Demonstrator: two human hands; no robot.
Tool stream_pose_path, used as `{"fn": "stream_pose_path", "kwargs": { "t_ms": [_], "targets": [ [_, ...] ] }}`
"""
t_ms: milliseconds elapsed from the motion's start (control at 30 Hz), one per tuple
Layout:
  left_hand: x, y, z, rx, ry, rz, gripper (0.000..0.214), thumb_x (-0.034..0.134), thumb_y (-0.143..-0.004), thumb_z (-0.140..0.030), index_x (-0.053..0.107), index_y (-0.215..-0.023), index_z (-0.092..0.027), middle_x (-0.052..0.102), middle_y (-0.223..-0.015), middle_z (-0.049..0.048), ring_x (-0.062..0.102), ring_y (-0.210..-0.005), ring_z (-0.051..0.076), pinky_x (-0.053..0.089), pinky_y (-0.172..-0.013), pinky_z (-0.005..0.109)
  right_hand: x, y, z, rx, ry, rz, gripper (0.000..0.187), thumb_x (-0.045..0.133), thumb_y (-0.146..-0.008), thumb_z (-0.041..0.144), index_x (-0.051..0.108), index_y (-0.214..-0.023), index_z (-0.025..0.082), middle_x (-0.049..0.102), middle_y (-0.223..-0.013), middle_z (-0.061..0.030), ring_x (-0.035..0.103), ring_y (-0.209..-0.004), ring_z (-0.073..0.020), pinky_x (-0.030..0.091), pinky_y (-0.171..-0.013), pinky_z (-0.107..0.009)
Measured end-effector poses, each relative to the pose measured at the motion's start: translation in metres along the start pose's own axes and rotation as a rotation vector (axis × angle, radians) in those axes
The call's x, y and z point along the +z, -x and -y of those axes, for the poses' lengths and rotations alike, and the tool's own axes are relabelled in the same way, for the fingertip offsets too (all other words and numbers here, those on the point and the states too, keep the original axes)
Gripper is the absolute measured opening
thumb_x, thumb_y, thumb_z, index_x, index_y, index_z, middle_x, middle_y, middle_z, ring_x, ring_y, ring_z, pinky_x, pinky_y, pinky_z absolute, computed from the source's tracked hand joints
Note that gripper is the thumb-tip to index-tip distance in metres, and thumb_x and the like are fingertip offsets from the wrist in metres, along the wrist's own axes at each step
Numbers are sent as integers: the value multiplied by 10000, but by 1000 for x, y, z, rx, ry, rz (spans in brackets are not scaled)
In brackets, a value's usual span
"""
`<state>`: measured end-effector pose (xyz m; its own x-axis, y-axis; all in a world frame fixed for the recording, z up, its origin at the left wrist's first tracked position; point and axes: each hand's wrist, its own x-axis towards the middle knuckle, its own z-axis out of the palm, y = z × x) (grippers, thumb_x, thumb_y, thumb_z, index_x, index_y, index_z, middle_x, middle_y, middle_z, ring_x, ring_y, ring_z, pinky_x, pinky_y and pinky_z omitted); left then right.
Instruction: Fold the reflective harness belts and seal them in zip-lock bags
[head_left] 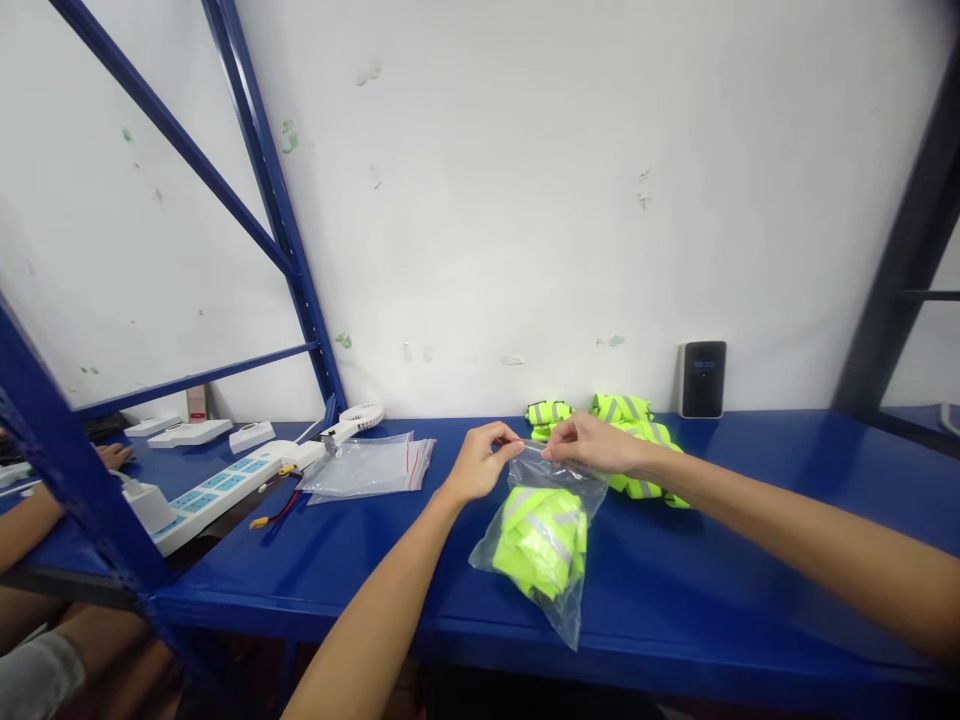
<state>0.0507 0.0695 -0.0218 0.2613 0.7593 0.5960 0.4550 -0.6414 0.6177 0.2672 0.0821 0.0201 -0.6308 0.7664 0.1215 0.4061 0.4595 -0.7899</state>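
Note:
A clear zip bag (541, 545) holds a folded fluorescent yellow vest with grey reflective strips. It hangs just above the blue bench (750, 560). My left hand (480, 462) pinches the bag's top edge at the left. My right hand (592, 445) pinches the same edge at the right. Both hands have their fingers closed on the strip. Behind my right hand lie more folded yellow vests (637, 440), with one small bundle (548, 413) to their left.
A stack of empty clear zip bags (371, 467) lies left of my hands. A white power strip (217, 490), a small white fan (352, 420) and white boxes sit farther left. A dark device (702, 379) leans on the wall. Another person's arm (30, 520) is at far left behind a blue rack post (67, 470).

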Motion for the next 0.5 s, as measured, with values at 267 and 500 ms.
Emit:
{"fn": "stream_pose_path", "kwargs": {
  "t_ms": [267, 500],
  "targets": [
    [-16, -3, -12, 29, -46, 37, 193, 594, -828, -326, 674, -767, -161, 675, -774, 40, 588, -744, 168, 426, -708, 278, -12, 31, 2, 53, 1, -16, 240, 656, -745, 372, 667, -659, 148, 602, -580, -36, 519, -532, -130, 422, -510, -252],
    [-26, -1, -14, 43, -50, 16, 241, 588, -835, -370, 677, -758, -159, 683, -775, 50, 599, -745, 174, 437, -715, 285, -20, 48, 1, 26, 81, -12, 291, 653, -748, 437, 603, -646, 170, 610, -594, -39, 547, -547, -145, 413, -500, -250]
  ]
}}
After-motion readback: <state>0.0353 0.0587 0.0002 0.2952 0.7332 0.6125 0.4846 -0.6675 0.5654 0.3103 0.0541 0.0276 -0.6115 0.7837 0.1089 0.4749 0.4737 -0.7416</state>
